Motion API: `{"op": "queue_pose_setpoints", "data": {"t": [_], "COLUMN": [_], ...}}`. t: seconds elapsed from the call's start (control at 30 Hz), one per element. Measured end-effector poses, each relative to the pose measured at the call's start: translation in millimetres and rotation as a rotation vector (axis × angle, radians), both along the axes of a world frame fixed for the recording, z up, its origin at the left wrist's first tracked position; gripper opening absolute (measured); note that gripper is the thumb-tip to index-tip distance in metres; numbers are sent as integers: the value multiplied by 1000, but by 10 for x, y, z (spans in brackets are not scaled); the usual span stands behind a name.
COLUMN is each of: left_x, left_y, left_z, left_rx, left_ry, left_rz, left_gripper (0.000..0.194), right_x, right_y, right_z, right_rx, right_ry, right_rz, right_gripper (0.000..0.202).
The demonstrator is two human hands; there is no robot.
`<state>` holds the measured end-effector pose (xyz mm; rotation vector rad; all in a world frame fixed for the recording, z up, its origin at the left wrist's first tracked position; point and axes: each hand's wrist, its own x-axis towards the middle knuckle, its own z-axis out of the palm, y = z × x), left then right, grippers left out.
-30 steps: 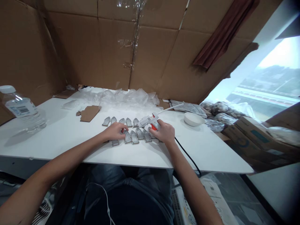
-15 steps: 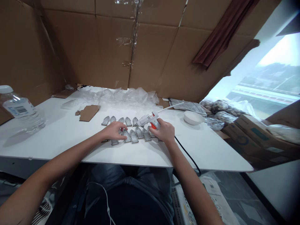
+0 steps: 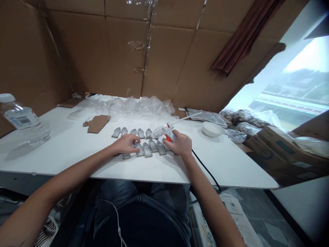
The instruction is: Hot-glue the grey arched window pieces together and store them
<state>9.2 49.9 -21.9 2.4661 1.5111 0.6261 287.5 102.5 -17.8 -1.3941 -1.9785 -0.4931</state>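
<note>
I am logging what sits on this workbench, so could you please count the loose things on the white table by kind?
Grey metal pieces: at least 11, some hidden under the left hand
Glue gun, in the right hand: 1
Water bottle: 1
White bowl: 1
Cardboard scrap: 1
Total: at least 15

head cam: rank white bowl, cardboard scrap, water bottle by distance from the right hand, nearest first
From the right hand, which holds the glue gun:
1. White bowl, just to its right on the table.
2. Cardboard scrap, to the left, beyond the left hand.
3. Water bottle, at the far left edge.
</note>
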Motion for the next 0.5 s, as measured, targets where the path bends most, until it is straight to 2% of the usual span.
{"op": "queue_pose_setpoints", "data": {"t": [0.27, 0.5], "left_x": [-2, 3], "left_y": [-8, 13], "left_z": [0, -15], "left_rx": [15, -17], "left_ry": [4, -23], "left_rz": [2, -12], "left_gripper": [35, 41], "right_x": [3, -2], "right_y": [7, 1], "right_z": [-8, -2], "right_rx": [6, -23], "right_ry": [5, 0], "right_rz": [9, 3], "right_gripper": [39, 39]}}
